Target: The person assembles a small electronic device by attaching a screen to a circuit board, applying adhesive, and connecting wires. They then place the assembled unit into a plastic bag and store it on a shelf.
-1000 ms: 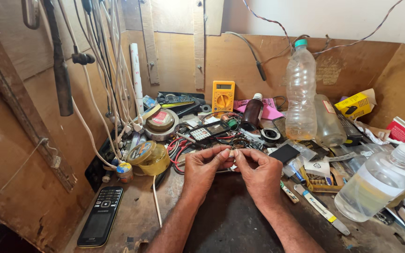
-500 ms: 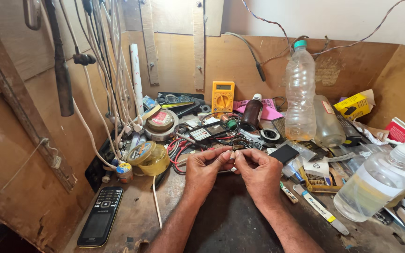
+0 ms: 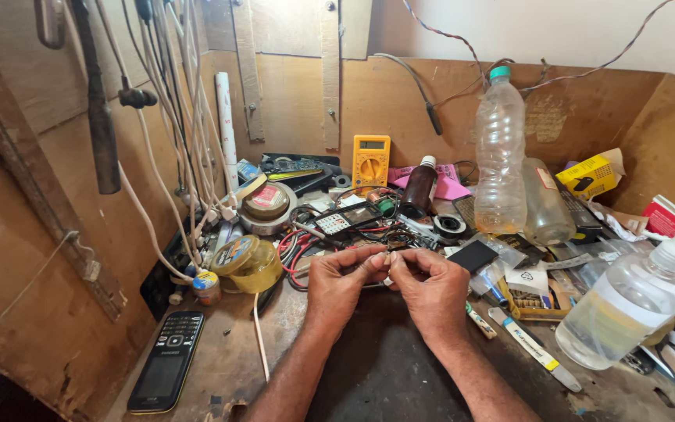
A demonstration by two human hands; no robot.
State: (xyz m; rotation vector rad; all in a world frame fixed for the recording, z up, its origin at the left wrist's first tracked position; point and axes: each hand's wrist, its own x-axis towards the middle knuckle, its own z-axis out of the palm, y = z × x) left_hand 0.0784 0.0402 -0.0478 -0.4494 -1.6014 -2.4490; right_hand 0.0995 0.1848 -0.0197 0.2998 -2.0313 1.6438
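Hands meet at the middle of the cluttered workbench (image 3: 369,367): the left hand (image 3: 341,281) and the right hand (image 3: 431,287) have their fingertips pressed together around a very small part (image 3: 388,256), too tiny to identify, pinched between thumbs and forefingers of both. The other fingers are curled in. The part sits just at the near edge of the clutter. At 12 o'clock from the hands stands a yellow multimeter (image 3: 370,161) against the back wall, and a tangle of red and black wires (image 3: 298,250) lies at 10 o'clock, almost touching the left hand. At 9 o'clock is a yellow tape roll (image 3: 250,262), and at 7 o'clock, well apart, a black mobile phone (image 3: 167,370) lies near the front edge of the bench. At 1 o'clock a tall clear bottle (image 3: 500,152) stands upright, and at 3 o'clock a spray bottle (image 3: 634,301) lies tilted near the right edge. A small black box (image 3: 472,255) is just beside the right hand. Open room is only below the wrists, on the dark bare surface toward 6 o'clock.
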